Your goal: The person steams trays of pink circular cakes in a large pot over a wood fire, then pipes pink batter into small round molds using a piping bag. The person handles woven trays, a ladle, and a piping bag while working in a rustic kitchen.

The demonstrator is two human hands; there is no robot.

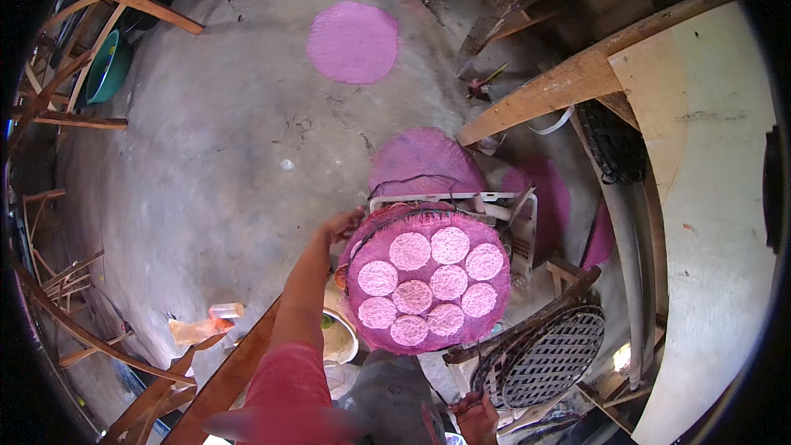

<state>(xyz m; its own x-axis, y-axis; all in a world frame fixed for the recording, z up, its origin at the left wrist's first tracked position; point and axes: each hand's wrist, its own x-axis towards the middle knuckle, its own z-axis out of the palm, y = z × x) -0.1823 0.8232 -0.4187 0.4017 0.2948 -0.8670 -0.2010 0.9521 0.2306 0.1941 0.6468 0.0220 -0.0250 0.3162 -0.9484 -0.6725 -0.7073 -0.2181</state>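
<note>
A round tray covered in pink cloth (428,339) stands in front of me, with several flat, pale, rough-textured discs (409,251) spread over it. My left hand (344,224) is at the tray's far left edge, its fingers closed at the rim and partly hidden. Low in the view, my right hand (475,419) has its fingers curled beside a round, dark lattice-woven tray (554,357). What those fingers hold, if anything, is too small to make out.
A pale plastic crate (527,251) sits behind the pink tray. Another pink round (353,43) lies on the concrete floor (239,132). A tub (338,338) is beside my left arm. Wooden beams and a pale board (709,156) flank the right; a green basin (109,67) stands far left.
</note>
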